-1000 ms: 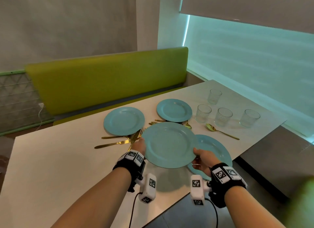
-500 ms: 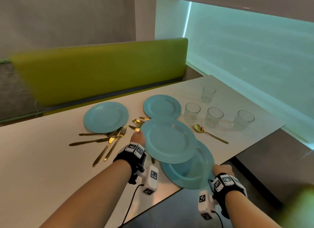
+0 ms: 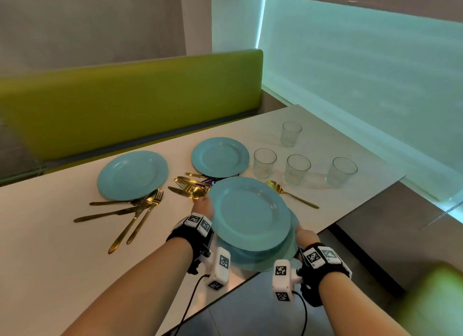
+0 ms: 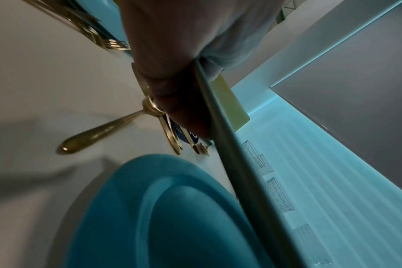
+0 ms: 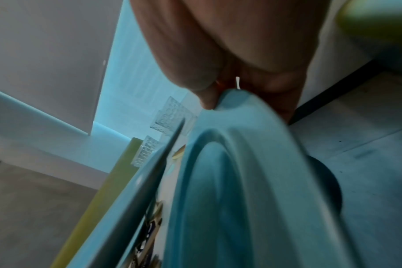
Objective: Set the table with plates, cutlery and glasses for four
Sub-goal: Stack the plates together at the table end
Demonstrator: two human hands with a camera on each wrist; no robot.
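Bench: you see a green padded backrest (image 3: 130, 102) running along the far side of the table.
Window: a blind (image 3: 363, 67) glows teal to your right.
Wall: grey and plain (image 3: 87, 22) behind the bench.
Floor: grey (image 3: 250, 315) below the table's near edge.

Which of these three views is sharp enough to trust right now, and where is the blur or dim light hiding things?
Head view: sharpest, though the lower plate is motion-smeared and the green bench soft. Left wrist view: dim, the upper plate is an edge-on streak at the left hand. Right wrist view: blurred throughout; the right hand pinches the lower plate's rim.
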